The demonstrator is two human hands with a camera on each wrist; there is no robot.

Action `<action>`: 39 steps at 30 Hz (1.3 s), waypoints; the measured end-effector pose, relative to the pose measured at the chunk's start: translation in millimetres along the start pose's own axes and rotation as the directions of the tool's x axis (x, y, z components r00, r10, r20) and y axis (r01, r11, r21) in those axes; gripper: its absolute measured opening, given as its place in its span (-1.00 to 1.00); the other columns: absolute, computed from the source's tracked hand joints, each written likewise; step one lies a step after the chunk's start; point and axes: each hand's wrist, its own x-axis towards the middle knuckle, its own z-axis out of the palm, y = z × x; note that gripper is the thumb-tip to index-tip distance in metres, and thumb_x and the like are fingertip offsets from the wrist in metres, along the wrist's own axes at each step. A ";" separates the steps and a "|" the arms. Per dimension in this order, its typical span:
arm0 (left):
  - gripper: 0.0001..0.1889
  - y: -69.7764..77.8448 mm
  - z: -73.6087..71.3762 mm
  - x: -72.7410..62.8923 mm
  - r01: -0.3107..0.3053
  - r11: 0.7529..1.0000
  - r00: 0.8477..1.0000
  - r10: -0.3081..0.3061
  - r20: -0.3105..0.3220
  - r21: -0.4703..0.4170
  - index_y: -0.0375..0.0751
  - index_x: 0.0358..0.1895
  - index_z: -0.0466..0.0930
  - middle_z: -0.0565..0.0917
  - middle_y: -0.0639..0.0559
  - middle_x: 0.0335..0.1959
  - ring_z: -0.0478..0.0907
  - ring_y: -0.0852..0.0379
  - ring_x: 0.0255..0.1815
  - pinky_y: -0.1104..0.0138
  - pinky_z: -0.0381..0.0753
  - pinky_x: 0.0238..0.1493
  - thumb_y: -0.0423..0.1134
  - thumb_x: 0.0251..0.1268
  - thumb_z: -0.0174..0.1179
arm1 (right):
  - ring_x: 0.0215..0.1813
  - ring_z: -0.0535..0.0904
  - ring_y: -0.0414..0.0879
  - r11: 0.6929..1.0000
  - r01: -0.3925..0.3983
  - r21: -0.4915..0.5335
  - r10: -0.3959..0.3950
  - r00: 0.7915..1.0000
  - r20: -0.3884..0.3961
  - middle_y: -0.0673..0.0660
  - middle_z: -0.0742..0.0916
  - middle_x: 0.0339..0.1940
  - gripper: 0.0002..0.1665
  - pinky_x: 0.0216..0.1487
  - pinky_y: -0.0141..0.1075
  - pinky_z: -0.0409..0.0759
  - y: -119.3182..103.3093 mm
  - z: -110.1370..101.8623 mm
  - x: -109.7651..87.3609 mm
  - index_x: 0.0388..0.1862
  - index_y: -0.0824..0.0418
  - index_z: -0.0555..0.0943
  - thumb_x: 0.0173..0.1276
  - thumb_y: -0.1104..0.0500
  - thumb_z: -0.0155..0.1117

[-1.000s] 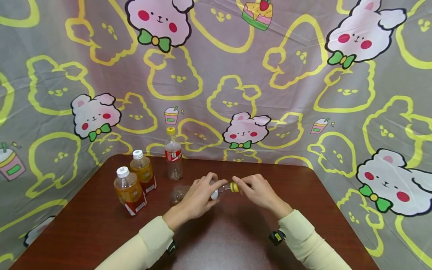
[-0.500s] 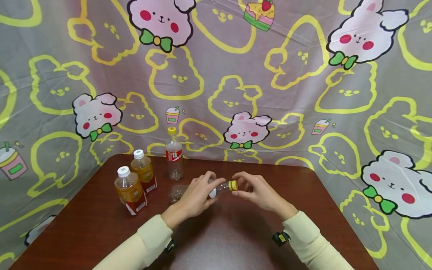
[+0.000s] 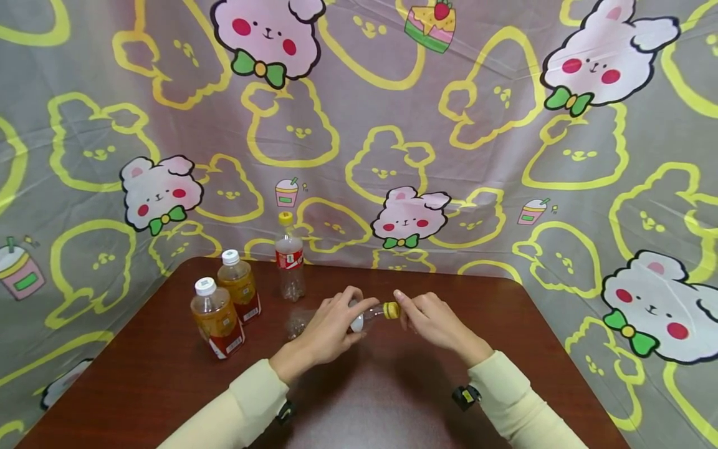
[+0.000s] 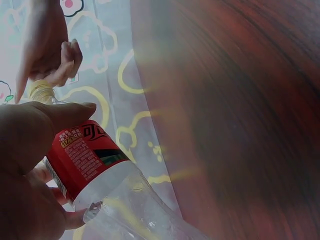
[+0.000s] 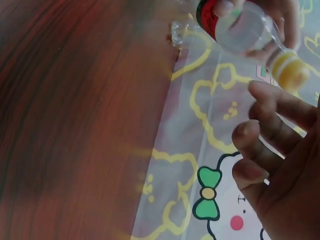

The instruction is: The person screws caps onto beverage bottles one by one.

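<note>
A clear plastic bottle point(image 3: 373, 312) with a red label point(image 4: 82, 155) and a yellow cap point(image 3: 391, 310) lies tilted sideways above the table. My left hand point(image 3: 331, 321) grips it round the label, thumb on one side and fingers on the other. Close by the cap is my right hand point(image 3: 434, 318), its fingers point(image 5: 255, 135) loosely bent with nothing between them. In the right wrist view the cap point(image 5: 290, 72) shows just beyond the fingertips; whether the thumb touches it is hidden there. The bottle's base extends left behind the left hand.
Two bottles with white caps and orange-brown labels, a nearer one point(image 3: 215, 317) and a farther one point(image 3: 239, 284), stand at the left. Another yellow-capped bottle point(image 3: 289, 259) stands upright at the back. A patterned cloth point(image 3: 477, 156) surrounds the dark wooden table point(image 3: 505, 349).
My right hand's fingers were spread around the cap half a second ago; now they are drawn together with the thumb raised beside it. The bottle's cap end has shifted slightly right.
</note>
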 end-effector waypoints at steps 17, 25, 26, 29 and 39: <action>-0.34 -12.0 0.2 -1.1 -0.004 1.000 1.000 0.004 -0.007 0.002 0.15 0.38 0.49 0.47 0.00 0.12 0.54 0.01 0.02 0.02 0.52 0.04 -0.14 0.19 0.52 | -0.56 0.55 -0.28 0.964 0.237 0.123 -0.240 0.971 0.012 -0.06 0.73 -0.39 -0.77 -0.54 -0.32 0.59 -0.4 3.1 5.7 0.02 0.08 0.62 0.46 0.09 0.37; -0.32 -8.9 -1.2 1.1 -0.019 1.000 1.000 0.019 0.018 -0.005 0.17 0.41 0.47 0.45 0.00 0.15 0.53 -0.04 0.08 0.01 0.49 0.12 -0.14 0.21 0.50 | -0.65 0.35 -0.28 0.996 0.062 -0.061 -0.062 0.998 0.003 -0.18 0.47 -0.74 -0.42 -0.58 -0.36 0.33 -2.2 5.1 6.4 -0.63 -0.13 0.54 0.63 -0.25 -0.05; -0.32 -9.5 -1.3 1.2 -0.018 1.000 1.000 0.018 0.016 -0.003 0.17 0.41 0.47 0.45 0.01 0.15 0.53 -0.02 0.08 0.01 0.50 0.11 -0.13 0.21 0.50 | -0.65 0.36 -0.26 0.997 0.049 -0.065 -0.048 0.999 0.009 -0.16 0.47 -0.74 -0.42 -0.58 -0.35 0.33 -2.4 4.2 6.1 -0.61 -0.14 0.55 0.63 -0.26 -0.07; -0.33 -12.5 -1.3 1.0 -0.001 1.000 1.000 0.001 0.016 -0.007 0.16 0.40 0.48 0.46 0.00 0.15 0.53 0.01 0.07 0.01 0.50 0.09 -0.13 0.21 0.50 | -0.57 0.47 -0.24 0.998 0.044 -0.049 -0.043 0.999 0.028 -0.13 0.60 -0.63 -0.60 -0.52 -0.33 0.43 -2.3 0.0 5.1 -0.35 -0.14 0.65 0.60 -0.24 0.03; -0.33 -13.6 -1.6 0.3 -0.006 1.000 1.000 0.006 0.023 -0.006 0.15 0.39 0.49 0.46 0.01 0.13 0.53 0.00 0.05 -0.01 0.50 0.09 -0.15 0.19 0.51 | -0.42 0.55 -0.26 0.970 0.243 0.030 -0.244 0.967 0.073 -0.18 0.67 -0.37 -0.66 -0.38 -0.35 0.57 -1.8 -2.4 6.3 0.09 0.03 0.60 0.39 0.06 0.44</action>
